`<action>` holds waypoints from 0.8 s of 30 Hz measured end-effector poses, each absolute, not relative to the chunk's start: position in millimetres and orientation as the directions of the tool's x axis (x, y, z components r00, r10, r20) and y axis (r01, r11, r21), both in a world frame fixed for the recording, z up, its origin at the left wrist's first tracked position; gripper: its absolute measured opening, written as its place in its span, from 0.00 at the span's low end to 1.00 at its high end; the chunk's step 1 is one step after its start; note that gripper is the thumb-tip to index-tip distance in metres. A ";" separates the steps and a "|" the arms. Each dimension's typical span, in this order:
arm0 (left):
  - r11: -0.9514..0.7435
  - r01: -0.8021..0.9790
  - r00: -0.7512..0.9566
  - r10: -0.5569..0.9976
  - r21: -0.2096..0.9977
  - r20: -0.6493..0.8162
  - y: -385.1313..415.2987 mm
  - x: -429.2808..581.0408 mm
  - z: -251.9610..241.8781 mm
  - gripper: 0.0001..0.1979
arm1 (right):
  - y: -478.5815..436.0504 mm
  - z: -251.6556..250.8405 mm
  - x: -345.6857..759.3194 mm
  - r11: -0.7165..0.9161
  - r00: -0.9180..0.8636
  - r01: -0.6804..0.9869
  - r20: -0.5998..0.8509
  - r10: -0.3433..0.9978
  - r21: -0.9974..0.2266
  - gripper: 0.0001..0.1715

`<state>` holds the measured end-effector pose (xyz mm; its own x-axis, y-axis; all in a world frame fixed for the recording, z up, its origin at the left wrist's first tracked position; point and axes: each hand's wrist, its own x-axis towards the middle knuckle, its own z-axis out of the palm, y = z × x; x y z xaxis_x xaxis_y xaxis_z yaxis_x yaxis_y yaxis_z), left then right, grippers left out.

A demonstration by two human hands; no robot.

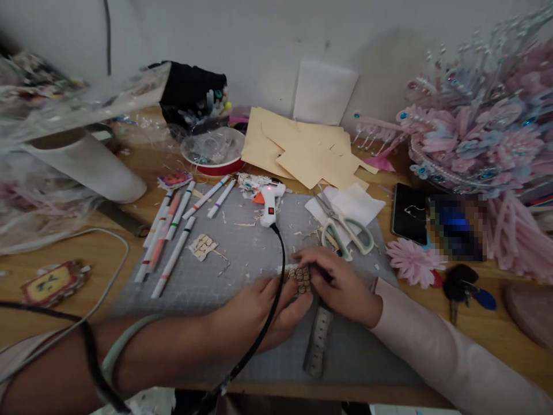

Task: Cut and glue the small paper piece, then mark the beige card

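Observation:
My left hand [272, 302] has its fingers and thumb closed on a small pale patterned piece [301, 279] with dark curved outlines. My right hand [339, 282] is bent round the far right edge of the same piece, its fingertips partly hidden. Just under the right palm lies a metal ruler [318, 343], pointing toward me. A similar patterned cutout [203, 246] rests on the grey cutting mat [242, 259]. The black cord of a white glue gun [269, 208] passes over my left hand. Scissors [348, 230] with pale green handles lie beyond my right hand.
Several markers [173, 256] lie on the left of the mat. Tan card sheets [302, 150] and a red-sided bowl [213, 167] stand behind. To the right are a phone [410, 213], keys [461, 285] and pink flower ornaments [479, 132]. Paper scraps litter the mat.

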<state>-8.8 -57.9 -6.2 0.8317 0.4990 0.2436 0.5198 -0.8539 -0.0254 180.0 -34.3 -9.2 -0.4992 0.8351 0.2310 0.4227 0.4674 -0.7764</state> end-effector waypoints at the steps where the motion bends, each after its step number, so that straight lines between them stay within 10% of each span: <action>1: -0.857 0.516 0.831 0.497 -0.011 0.250 -56.8 -8.7 -4.3 0.12 | -34.5 -9.4 180.3 0.405 -0.417 0.389 0.234 0.878 -0.828 0.12; 5: -0.873 0.482 0.844 0.484 0.067 0.233 -52.0 -8.6 1.2 0.11 | -32.5 -8.5 181.6 0.363 -0.302 0.406 0.252 0.919 -0.838 0.02; 14: -0.875 0.482 0.853 0.481 0.043 0.202 -45.7 -8.7 3.2 0.17 | -22.7 -1.2 188.3 0.637 -0.534 0.621 0.347 0.771 -0.457 0.12; 24: -0.867 0.496 0.860 0.498 0.051 0.112 -40.6 -8.5 -7.5 0.25 | 13.9 31.1 152.4 0.371 -0.393 0.898 -0.050 0.918 -0.235 0.34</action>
<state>-8.5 -40.6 -7.5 0.8597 0.4984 0.1119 0.4960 -0.8669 0.0508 152.4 13.9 31.1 -0.3926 0.9184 -0.0495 0.8983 0.3714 -0.2347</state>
